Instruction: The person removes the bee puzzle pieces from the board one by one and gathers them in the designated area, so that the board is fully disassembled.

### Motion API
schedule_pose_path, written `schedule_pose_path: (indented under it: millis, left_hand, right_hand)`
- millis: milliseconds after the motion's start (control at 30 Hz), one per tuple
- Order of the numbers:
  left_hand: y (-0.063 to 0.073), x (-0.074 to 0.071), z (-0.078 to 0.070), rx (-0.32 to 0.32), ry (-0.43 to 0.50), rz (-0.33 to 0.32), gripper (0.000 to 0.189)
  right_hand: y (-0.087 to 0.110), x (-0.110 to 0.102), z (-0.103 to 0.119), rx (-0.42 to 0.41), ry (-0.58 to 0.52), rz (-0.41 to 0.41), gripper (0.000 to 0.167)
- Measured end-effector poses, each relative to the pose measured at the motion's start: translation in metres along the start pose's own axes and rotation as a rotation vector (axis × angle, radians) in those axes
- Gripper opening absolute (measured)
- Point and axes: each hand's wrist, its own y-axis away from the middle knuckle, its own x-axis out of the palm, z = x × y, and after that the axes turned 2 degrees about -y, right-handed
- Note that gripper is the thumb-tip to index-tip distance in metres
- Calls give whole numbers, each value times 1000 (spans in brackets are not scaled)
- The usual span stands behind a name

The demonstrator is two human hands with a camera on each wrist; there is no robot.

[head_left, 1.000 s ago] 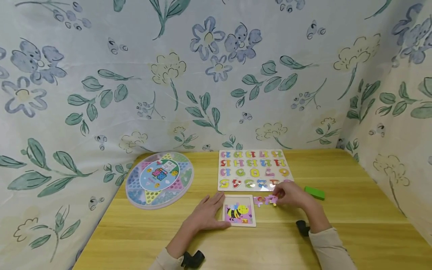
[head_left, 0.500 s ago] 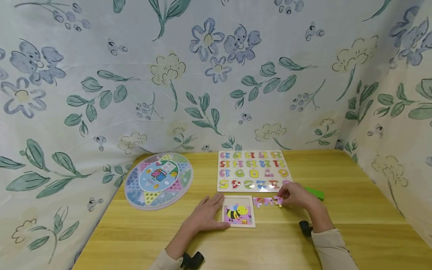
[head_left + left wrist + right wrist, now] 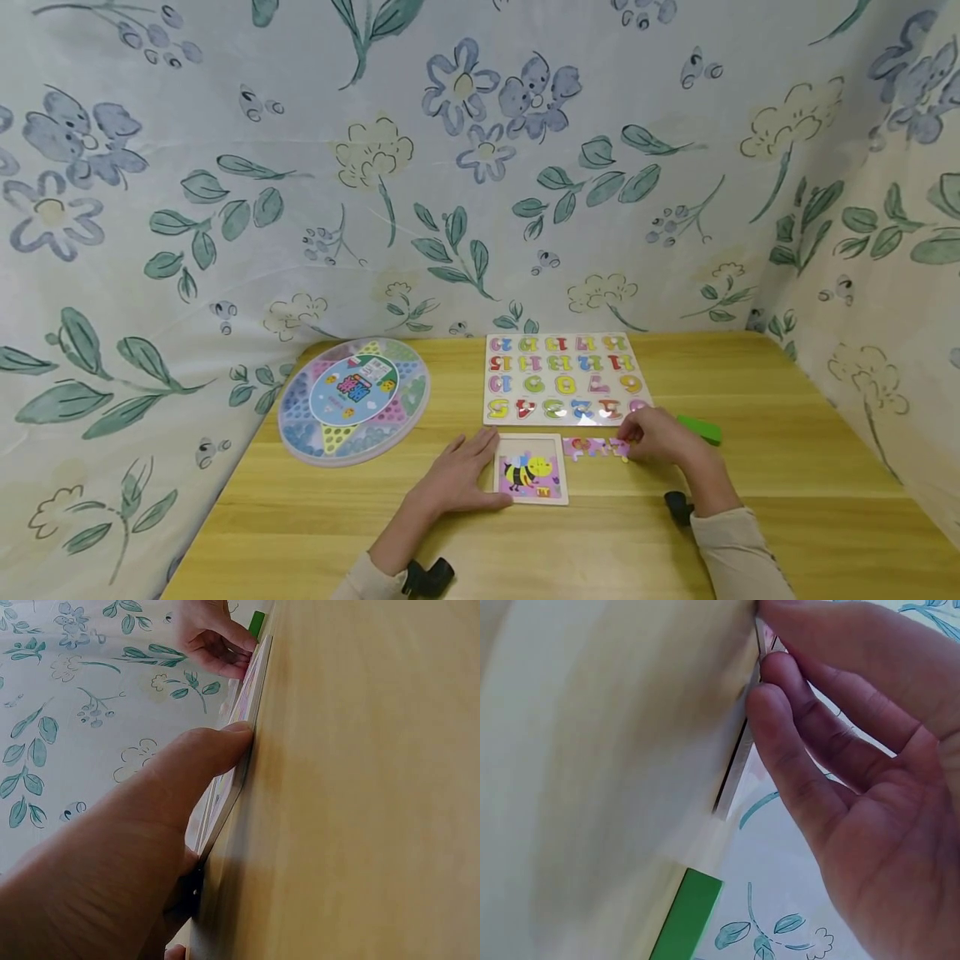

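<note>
A small square wooden puzzle tray [image 3: 528,443] lies on the table with a bee picture [image 3: 531,473] filling its lower part. My left hand [image 3: 461,479] rests along the tray's left side, fingers extended towards its far corner. In the left wrist view the thumb [image 3: 238,729] touches the tray's near edge. Right of the tray, pink puzzle pieces [image 3: 581,447] lie in a row. At the row's right end my right hand [image 3: 660,435] pinches a pink puzzle piece [image 3: 619,448] between thumb and fingertips. Its fingers hide part of that piece.
A number puzzle board [image 3: 555,423] lies just behind the tray, overlapped by the right hand at its near corner. A green block [image 3: 700,430] sits beyond the right wrist. Far left is a round game box [image 3: 352,392]. Floral cloth [image 3: 465,250] hangs behind the table.
My right hand has shifted a little to the right with the pink puzzle piece. That piece stood askew half a second ago and now lines up with the row. My left hand stays put.
</note>
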Motion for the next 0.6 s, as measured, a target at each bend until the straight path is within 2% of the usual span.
schedule_pose_path:
  millis: [333, 600]
  left_hand:
    - [0, -1, 0, -3, 3, 3, 104]
    - [-1, 0, 1, -1, 9, 5, 103]
  right_hand:
    - [2, -1, 5, -12, 17, -2, 18]
    - [0, 0, 5, 23, -6, 7, 17]
